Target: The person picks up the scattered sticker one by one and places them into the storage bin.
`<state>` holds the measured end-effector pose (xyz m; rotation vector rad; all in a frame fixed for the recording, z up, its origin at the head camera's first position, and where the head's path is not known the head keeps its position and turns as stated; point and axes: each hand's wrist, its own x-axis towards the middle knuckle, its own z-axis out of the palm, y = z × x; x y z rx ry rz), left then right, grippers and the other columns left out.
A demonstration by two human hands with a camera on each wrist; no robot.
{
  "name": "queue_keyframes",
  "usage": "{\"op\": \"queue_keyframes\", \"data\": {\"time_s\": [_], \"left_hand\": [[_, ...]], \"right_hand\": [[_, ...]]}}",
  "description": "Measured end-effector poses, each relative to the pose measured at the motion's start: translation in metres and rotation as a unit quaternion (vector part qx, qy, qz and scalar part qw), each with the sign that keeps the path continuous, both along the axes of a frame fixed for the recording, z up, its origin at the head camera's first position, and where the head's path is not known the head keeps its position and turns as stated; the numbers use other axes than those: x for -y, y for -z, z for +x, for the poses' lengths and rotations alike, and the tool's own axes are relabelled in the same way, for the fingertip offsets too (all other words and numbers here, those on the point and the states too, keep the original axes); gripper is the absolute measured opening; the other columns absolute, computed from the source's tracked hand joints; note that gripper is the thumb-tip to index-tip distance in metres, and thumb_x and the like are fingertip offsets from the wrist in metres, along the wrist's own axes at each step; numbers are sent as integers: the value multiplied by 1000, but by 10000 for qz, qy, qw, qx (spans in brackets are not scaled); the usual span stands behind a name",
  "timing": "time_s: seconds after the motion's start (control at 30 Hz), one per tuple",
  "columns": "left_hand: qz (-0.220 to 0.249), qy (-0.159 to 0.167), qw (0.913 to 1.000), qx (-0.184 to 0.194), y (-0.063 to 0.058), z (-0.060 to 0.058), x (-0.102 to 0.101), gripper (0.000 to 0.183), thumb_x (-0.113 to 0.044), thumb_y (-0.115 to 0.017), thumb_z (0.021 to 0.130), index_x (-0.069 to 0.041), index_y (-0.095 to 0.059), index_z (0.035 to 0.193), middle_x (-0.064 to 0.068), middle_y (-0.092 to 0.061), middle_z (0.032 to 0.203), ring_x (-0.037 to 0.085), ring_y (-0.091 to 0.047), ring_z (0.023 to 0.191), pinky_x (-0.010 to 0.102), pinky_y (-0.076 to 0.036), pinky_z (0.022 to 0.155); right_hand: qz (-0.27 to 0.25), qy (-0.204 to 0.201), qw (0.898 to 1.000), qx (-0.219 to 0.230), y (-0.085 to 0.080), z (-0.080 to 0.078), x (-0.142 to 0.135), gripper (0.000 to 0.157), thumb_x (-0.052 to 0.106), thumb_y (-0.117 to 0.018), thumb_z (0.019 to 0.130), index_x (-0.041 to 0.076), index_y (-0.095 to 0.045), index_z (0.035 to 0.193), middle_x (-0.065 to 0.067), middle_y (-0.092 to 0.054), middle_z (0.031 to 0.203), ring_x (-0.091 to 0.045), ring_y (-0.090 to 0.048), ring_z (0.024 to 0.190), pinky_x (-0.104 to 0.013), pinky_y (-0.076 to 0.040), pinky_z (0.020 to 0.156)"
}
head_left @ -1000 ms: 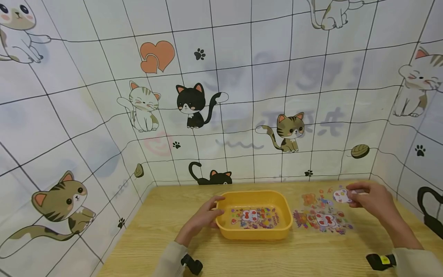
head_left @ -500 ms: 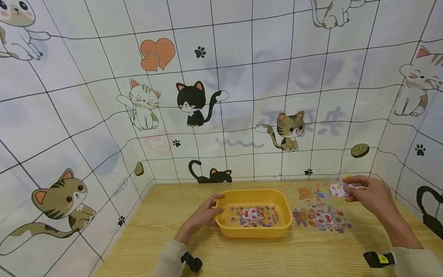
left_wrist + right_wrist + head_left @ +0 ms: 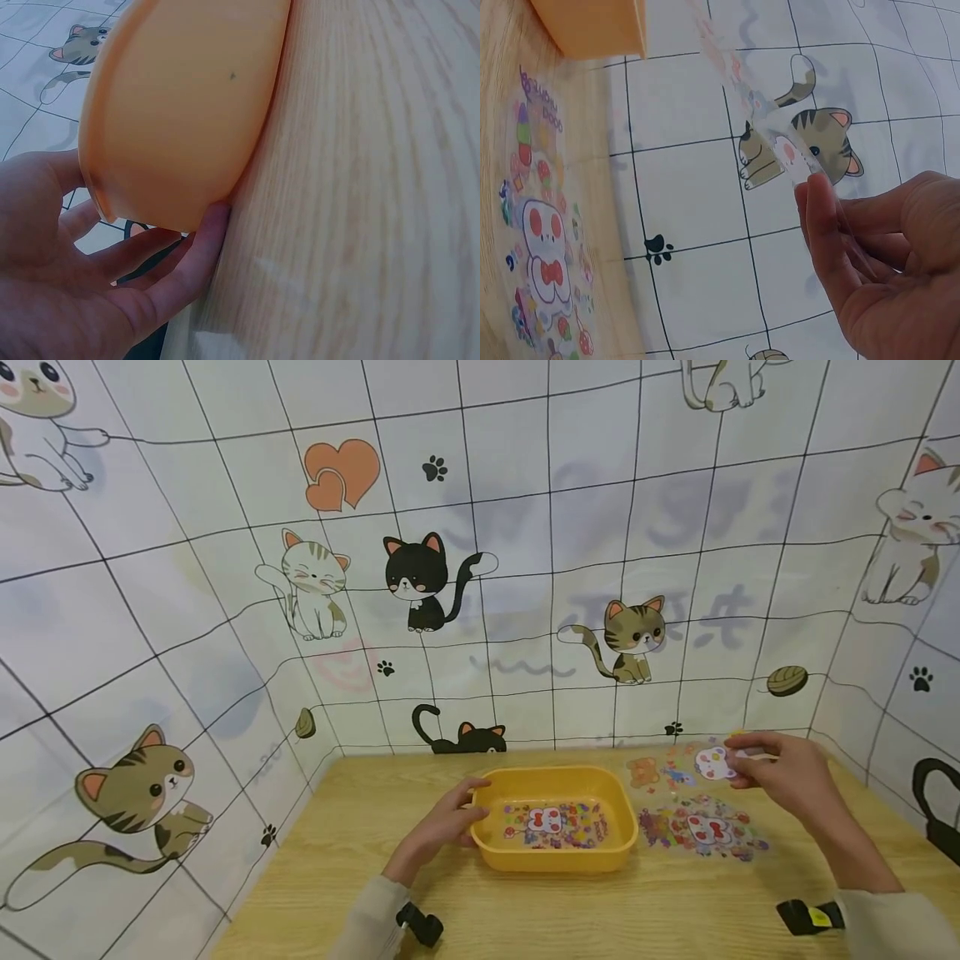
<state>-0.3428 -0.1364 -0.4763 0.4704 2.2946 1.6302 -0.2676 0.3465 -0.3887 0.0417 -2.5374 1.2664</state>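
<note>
My right hand (image 3: 787,777) pinches the edge of a clear sticker sheet (image 3: 711,763) printed with a white bunny-like figure and a brown bear. In the right wrist view the held sheet (image 3: 789,150) is seen nearly edge-on, lifted off the table. Below it another sticker sheet (image 3: 708,829) lies flat on the table. My left hand (image 3: 444,820) grips the left end of a yellow plastic tray (image 3: 555,862); the left wrist view has fingers against the tray's outer wall (image 3: 172,112). A similar sticker sheet (image 3: 545,820) lies inside the tray.
The light wooden table (image 3: 337,860) runs back to a white cloth (image 3: 517,693) printed with grid lines and cartoon cats. Cloth also hangs on the left and right sides. A black strap device (image 3: 420,924) sits on my left wrist, another (image 3: 810,917) on my right.
My right hand has moved left and slightly up with the sticker sheet, bringing it closer to the tray. My left hand stays on the tray's end. The view has shifted slightly.
</note>
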Motion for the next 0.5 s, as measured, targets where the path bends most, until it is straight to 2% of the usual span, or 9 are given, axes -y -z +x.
{"op": "queue_keyframes", "data": {"time_s": [0.27, 0.5], "left_hand": [[-3, -20, 10000, -2, -1, 0, 0, 50, -20, -59, 105, -20, -45, 153, 25, -46, 151, 29, -66, 113, 42, -67, 76], [12, -41, 10000, 13, -1, 0, 0, 49, -19, -58, 105, -20, -46, 153, 25, -44, 152, 31, -66, 115, 43, -67, 76]], "right_hand": [[-223, -416, 9989, 75, -3, -10, 30, 39, 16, -63, 104, -12, -61, 131, -37, -61, 128, -13, -74, 70, -27, -63, 65], [-522, -820, 9947, 337, -4, -18, 62, 35, 10, -65, 102, -10, -62, 130, -35, -62, 126, -17, -75, 71, -31, -66, 69]]}}
